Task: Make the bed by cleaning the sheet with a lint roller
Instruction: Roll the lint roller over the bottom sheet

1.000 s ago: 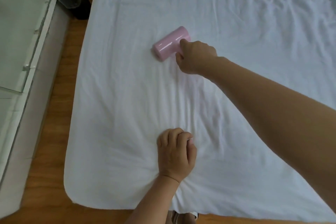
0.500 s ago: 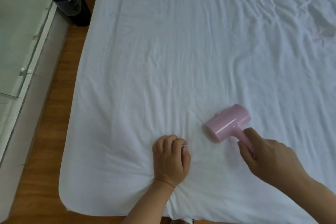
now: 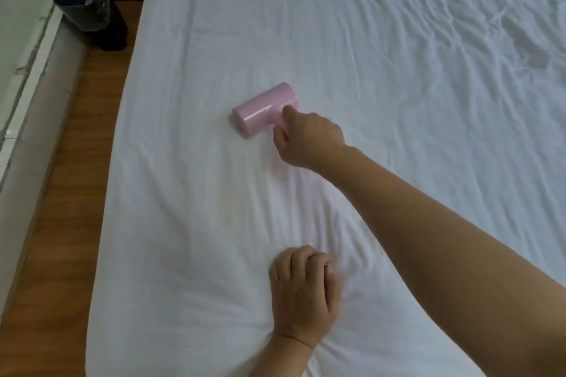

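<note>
Mid-rolling: the right hand grips the pink cylindrical lint roller on the wrinkled white sheet while the left hand, curled, pins fabric near the bed's near edge; next, probably, a steady stroke toward that anchored spot.

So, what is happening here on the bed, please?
A person is cleaning the white sheet with a pink lint roller. The right hand holds the roller by its handle, arm stretched out over the bed, with the roller lying on the sheet. The left hand is curled into a fist near the bed's close edge, bunching the fabric and apparently holding it taut. A lined bin stands on the floor beside the bed.
</note>
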Demonstrator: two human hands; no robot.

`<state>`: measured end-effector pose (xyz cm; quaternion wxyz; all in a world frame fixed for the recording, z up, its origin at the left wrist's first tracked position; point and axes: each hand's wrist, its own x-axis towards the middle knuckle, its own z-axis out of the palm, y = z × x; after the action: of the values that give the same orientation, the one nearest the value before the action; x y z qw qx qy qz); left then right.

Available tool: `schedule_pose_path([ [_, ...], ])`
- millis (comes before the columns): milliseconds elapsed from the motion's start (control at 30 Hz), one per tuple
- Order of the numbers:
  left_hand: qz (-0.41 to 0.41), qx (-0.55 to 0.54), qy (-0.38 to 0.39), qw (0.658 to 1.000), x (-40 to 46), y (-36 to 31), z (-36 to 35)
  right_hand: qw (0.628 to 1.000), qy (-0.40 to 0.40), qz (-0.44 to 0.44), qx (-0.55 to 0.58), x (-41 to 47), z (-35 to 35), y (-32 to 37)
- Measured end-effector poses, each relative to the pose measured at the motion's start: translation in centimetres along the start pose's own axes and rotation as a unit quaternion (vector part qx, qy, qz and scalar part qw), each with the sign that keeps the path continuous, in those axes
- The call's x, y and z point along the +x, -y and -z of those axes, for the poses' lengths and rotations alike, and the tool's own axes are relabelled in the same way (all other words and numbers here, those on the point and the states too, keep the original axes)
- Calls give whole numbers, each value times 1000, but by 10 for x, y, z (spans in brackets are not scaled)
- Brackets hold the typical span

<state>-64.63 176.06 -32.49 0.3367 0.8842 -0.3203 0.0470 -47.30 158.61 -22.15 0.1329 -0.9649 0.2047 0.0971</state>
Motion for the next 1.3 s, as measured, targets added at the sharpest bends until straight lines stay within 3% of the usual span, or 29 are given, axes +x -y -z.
schedule_pose_path([
  [167,12,-27,67,997,10,-4,17,997,69,11,-30,15,31,2],
  [367,-74,-82,136,984,37,12,59,982,157,-82,-71,-114,44,-66],
  [500,-92,-67,70,991,59,46,96,984,87,-136,-80,-175,36,-77],
  [667,-53,-2,32,998,70,92,121,994,-22,-97,49,-148,7,-16],
  [800,-51,20,45,997,72,107,129,991,-60,-97,64,-87,-27,39],
  [1000,-18,28,88,996,60,112,118,990,-71,-120,36,-32,-30,53],
  [1100,12,-6,56,998,57,112,115,991,-58,-118,35,-70,-34,53],
  [1300,-23,-24,-22,999,46,125,106,986,-33,-162,16,-207,-61,50],
])
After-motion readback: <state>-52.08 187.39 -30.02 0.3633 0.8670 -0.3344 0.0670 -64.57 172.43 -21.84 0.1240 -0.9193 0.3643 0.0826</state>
